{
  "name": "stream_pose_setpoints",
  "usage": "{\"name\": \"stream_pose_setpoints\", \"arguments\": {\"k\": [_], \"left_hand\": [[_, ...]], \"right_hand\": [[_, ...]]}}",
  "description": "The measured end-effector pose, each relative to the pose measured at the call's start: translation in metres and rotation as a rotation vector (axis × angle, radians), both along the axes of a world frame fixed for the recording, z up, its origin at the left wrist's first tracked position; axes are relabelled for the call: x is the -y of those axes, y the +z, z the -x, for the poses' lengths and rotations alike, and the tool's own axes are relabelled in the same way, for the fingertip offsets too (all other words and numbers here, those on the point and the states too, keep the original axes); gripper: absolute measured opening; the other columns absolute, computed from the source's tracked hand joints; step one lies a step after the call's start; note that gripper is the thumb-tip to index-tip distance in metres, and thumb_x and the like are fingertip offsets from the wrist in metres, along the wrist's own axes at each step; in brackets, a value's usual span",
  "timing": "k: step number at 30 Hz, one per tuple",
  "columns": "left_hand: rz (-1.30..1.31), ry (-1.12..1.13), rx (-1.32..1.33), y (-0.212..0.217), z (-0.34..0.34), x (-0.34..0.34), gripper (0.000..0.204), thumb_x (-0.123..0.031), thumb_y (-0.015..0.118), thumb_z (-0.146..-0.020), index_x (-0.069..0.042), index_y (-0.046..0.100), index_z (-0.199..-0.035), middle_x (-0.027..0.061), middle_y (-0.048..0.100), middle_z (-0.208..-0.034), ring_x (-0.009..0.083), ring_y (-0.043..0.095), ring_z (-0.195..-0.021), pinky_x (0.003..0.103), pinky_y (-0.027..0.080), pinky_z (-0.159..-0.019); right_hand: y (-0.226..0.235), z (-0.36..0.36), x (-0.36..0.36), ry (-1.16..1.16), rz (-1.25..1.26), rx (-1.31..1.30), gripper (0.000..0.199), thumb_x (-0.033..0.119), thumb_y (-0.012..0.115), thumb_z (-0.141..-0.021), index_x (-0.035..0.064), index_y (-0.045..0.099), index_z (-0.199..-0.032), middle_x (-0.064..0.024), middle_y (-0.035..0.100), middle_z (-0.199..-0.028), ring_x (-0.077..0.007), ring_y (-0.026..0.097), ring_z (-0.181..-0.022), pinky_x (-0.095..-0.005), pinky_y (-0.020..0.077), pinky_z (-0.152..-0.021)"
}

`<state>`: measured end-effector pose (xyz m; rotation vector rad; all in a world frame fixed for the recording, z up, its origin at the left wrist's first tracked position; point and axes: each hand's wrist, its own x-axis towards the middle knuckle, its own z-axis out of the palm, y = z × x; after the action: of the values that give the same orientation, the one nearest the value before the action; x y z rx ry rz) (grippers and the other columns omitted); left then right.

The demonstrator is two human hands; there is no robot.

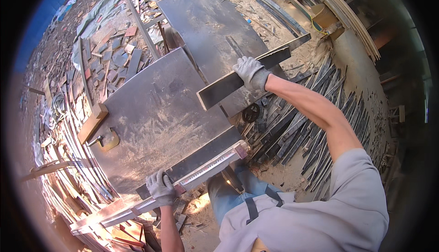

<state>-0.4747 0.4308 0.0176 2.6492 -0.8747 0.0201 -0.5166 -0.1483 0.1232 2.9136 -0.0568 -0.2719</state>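
Observation:
My right hand (249,72), in a grey knitted glove, is closed on a dark-faced plywood strip (222,90). That strip is held over the right part of the metal table, and its pale cut edge shows. Another long dark strip (296,44) lies partly behind it. At the table's near edge, my left hand (161,188), gloved alike, has its fingers curled over a second plywood strip (206,149). This one lies along a pale rail (212,166) with a measuring scale on it. The undersides of both hands are hidden.
The metal table (155,110) has sawdust on it and a second metal top (206,14) beyond. A C-clamp (109,140) and wooden block (93,123) sit at its left edge. A handwheel (251,113) and piled dark strips (315,119) are at right; offcuts (120,57) litter the far left.

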Motion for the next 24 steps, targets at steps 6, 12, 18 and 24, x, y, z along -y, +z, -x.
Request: {"name": "stream_pose_setpoints", "arguments": {"k": [6, 12, 18, 24], "left_hand": [[0.229, 0.064, 0.091, 0.014, 0.006, 0.013, 0.052, -0.042, 0.065, -0.103, -0.007, 0.064, -0.142, 0.0163, 0.069, -0.133, 0.0373, 0.062, -0.128, 0.053, 0.039, -0.120], [1.247, 0.691, -0.835, 0.037, -0.031, 0.039, 0.061, -0.036, 0.069, -0.107, -0.006, 0.050, -0.155, 0.0168, 0.070, -0.130, 0.0261, 0.071, -0.110, 0.049, 0.064, -0.092], [1.210, 0.895, -0.864, 0.016, -0.102, -0.006, 0.025, -0.017, 0.076, -0.102, -0.005, 0.069, -0.123, 0.0103, 0.076, -0.107, 0.0230, 0.075, -0.089, 0.043, 0.070, -0.068], [0.968, 0.910, -0.780, 0.005, -0.125, -0.031, 0.031, -0.028, 0.078, -0.102, 0.000, 0.076, -0.115, 0.0066, 0.076, -0.099, 0.0171, 0.073, -0.075, 0.034, 0.067, -0.062]], "right_hand": [[-0.008, -0.025, -0.150, 0.261, -0.181, -0.174, 0.038, 0.022, 0.084, -0.072, 0.0101, 0.074, -0.107, -0.0123, 0.072, -0.103, -0.0295, 0.070, -0.099, -0.0411, 0.0555, -0.087], [-0.048, -0.071, -0.254, 0.284, -0.299, 0.057, 0.023, 0.025, 0.071, -0.088, 0.0104, 0.072, -0.104, -0.0108, 0.071, -0.101, -0.0275, 0.068, -0.103, -0.0423, 0.0510, -0.088], [-0.046, -0.052, -0.244, 0.212, -0.275, 0.047, 0.041, 0.021, 0.070, -0.088, 0.0089, 0.067, -0.128, -0.0108, 0.070, -0.118, -0.0275, 0.065, -0.112, -0.0437, 0.0487, -0.092], [-0.082, -0.029, -0.187, 0.192, -0.419, -0.040, 0.077, 0.025, 0.080, -0.082, -0.0013, 0.053, -0.150, -0.0192, 0.061, -0.144, -0.0373, 0.058, -0.134, -0.0474, 0.0437, -0.117]]}}
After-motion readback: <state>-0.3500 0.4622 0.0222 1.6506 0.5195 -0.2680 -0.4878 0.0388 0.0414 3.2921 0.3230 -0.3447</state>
